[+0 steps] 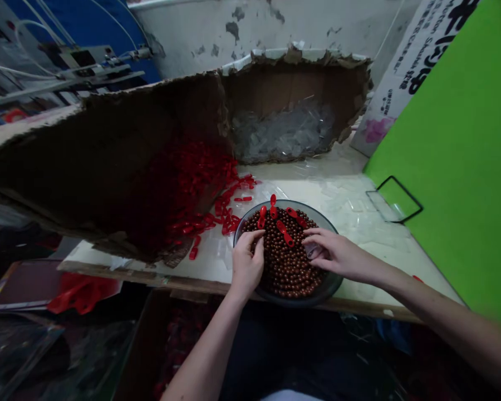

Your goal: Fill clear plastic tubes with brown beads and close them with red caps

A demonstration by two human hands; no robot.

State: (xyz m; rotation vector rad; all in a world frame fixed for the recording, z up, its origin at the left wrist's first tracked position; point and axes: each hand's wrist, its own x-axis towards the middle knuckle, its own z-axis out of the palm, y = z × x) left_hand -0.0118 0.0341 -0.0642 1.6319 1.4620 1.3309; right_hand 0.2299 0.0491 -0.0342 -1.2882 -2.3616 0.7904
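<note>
A wide grey bowl (333, 283) is filled with shiny brown beads (290, 273). Several small red plastic pieces (284, 234) with rounded ends lie on the beads and at the bowl's far side. My left hand (248, 262) is over the bowl's left rim, thumb and index finger slightly apart, the fingertips close to the lower end of an upright red piece (261, 217). Over the right side of the beads, my right hand (336, 253) has its fingers curled round a small clear plastic piece (313, 250), partly hidden by them.
Left, a torn cardboard box (108, 139) spills a heap of red pieces (192, 178) onto the white table (338, 178). Behind, another cardboard compartment (296, 83) holds clear plastic pieces (284, 131). A bright green panel (463, 167) with a black wire handle (406, 195) borders the right.
</note>
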